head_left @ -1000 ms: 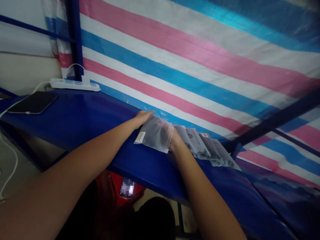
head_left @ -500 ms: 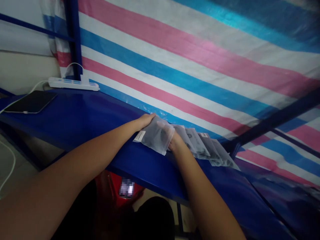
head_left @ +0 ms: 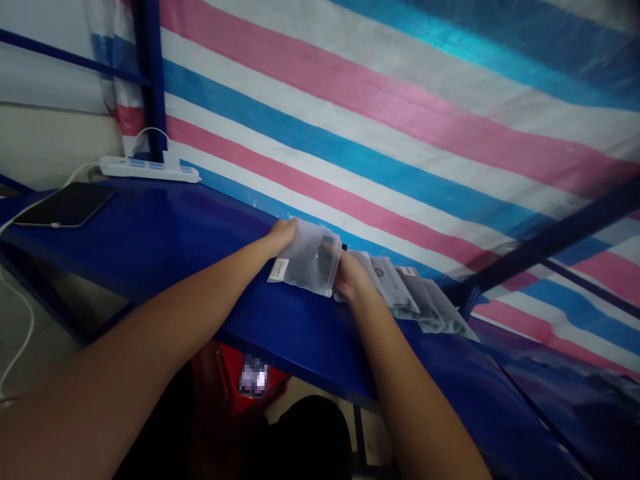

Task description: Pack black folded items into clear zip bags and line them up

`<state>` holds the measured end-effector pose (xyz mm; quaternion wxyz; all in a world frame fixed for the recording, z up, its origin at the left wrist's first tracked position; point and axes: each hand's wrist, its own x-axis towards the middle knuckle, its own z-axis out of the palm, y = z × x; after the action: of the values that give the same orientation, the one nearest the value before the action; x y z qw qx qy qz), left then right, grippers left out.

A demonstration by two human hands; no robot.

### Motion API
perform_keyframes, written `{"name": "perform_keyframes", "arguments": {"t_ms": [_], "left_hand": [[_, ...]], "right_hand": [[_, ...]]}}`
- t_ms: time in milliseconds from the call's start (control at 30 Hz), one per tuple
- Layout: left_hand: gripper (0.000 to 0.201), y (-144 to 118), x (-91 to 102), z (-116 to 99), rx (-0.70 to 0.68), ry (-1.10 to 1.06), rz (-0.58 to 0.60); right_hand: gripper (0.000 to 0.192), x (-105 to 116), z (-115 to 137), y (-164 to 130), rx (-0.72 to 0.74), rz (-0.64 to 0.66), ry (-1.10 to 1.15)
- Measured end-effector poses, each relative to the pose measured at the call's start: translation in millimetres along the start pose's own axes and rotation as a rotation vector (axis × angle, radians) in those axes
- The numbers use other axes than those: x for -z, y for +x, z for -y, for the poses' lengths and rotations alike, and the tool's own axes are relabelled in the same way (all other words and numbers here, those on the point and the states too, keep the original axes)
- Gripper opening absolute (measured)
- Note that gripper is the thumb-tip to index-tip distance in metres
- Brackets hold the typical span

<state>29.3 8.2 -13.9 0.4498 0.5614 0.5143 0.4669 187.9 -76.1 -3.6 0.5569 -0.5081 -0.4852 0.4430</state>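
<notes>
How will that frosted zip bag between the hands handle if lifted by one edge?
Likely floppy: the frosted zip bag is thin film, bulging around dark contents. Probably light, since the left hand and right hand hold it by its ends. Maybe slippery: glossy plastic on the smooth blue shelf.

A glossy blue table (head_left: 165, 233) ran along the striped tarp. At its far left end lay a dark tablet (head_left: 65, 205) and a white power strip (head_left: 150, 169) — near each other. Farther right, a row of overlapping frosted plastic bags (head_left: 415, 297) lay on its surface — against the tarp.
</notes>
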Motion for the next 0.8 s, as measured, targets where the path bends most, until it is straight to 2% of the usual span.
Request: {"name": "perform_keyframes", "arguments": {"t_ms": [100,200,300,433,567,667,733,800], "left_hand": [[0.045,6.9,7.8,2.2,-0.097,0.211,-0.092],[0.047,14.0,15.8,3.3,-0.165,0.397,-0.129],[0.043,17.5,23.9,3.1,-0.204,0.502,-0.105],[0.038,16.3,34.1,3.2,-0.261,0.641,0.002],[0.056,12.4,47.8,1.9,-0.245,0.847,0.103],[0.068,7.5,53.3,-2.1,-0.289,0.966,0.074],[0.066,3.0,48.3,-4.1,-0.378,0.989,0.050],[0.061,-1.8,36.2,-2.7,-0.452,0.964,0.134]], "right_hand": [[0.025,1.1,2.8,2.9,-0.052,-0.143,0.172],[0.030,5.2,5.0,7.0,0.034,-0.288,0.260],[0.034,14.1,8.0,12.0,0.111,-0.438,0.325],[0.035,27.3,19.6,14.1,0.099,-0.582,0.388],[0.028,31.1,35.5,8.3,-0.037,-0.533,0.471],[0.026,25.7,39.8,2.3,-0.127,-0.461,0.469],[0.026,20.0,37.4,-0.4,-0.155,-0.420,0.442],[0.025,14.5,32.3,-1.2,-0.171,-0.388,0.413]]}}
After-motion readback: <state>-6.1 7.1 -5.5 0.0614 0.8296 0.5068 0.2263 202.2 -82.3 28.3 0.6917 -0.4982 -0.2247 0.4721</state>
